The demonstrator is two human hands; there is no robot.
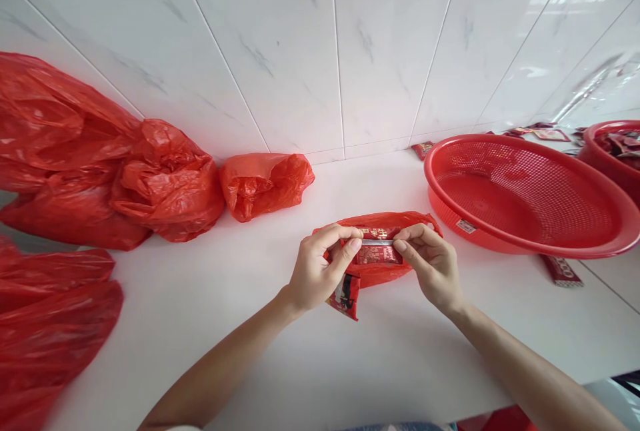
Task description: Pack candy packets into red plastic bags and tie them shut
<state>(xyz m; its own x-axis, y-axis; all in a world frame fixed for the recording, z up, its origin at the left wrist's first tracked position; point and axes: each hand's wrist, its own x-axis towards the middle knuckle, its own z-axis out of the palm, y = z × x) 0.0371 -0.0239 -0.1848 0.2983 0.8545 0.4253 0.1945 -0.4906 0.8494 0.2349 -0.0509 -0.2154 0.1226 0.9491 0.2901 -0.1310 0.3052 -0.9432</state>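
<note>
My left hand (325,264) and my right hand (433,264) are both closed in a pinch, one at each end of a thin whitish strip (377,242). The strip runs straight between my fingertips, across red packets (379,256) with gold and pale print. I cannot tell whether it is loose or the seam of a packet. Under my hands, a red plastic bag (390,276) lies spread around these packets. A red and black packet (345,296) pokes out beside my left hand, partly hidden by it.
Large red plastic bags (170,181) fill the left side, and a smaller crumpled one (267,184) lies near the tiled wall. A red perforated basket (500,244) stands at right, another basket (595,158) behind it. Small packets (563,271) lie around them on the white table (240,351).
</note>
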